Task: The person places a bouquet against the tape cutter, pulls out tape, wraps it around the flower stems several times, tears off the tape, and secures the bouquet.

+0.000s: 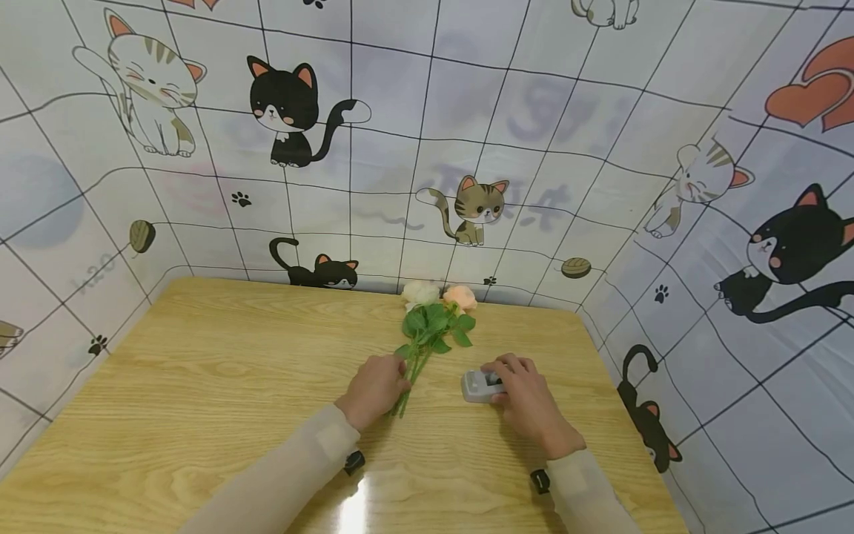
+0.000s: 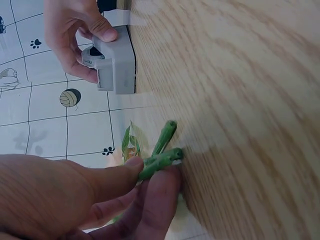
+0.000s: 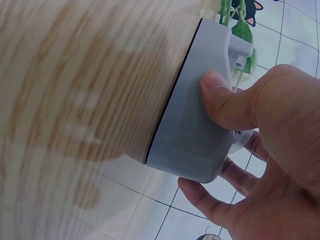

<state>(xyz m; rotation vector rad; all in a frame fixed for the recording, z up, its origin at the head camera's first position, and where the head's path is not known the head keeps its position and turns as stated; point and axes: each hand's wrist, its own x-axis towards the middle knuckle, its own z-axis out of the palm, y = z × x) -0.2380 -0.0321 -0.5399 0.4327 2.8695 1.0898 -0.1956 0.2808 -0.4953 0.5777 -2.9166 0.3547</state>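
Note:
Two long-stemmed flowers lie on the table, one with a white bloom [image 1: 420, 292] and one with a peach bloom [image 1: 460, 297], their green leaves [image 1: 434, 319] bunched below. My left hand [image 1: 376, 389] pinches a green stem [image 2: 162, 164] between thumb and fingers near its cut end; a second stem end [image 2: 166, 134] shows just beside it. To the right, my right hand [image 1: 527, 400] grips a grey tape dispenser [image 1: 475, 387] standing on the table. In the right wrist view the thumb presses the dispenser's side [image 3: 187, 130], with a clear tape roll [image 3: 243, 140] partly hidden behind the hand.
The wood-grain table [image 1: 253, 356] reaches back to a white cloth backdrop [image 1: 394, 96] printed with cats and grid lines, which also rises on the left and right sides. A black wrist strap piece [image 1: 540, 480] sits by the right cuff.

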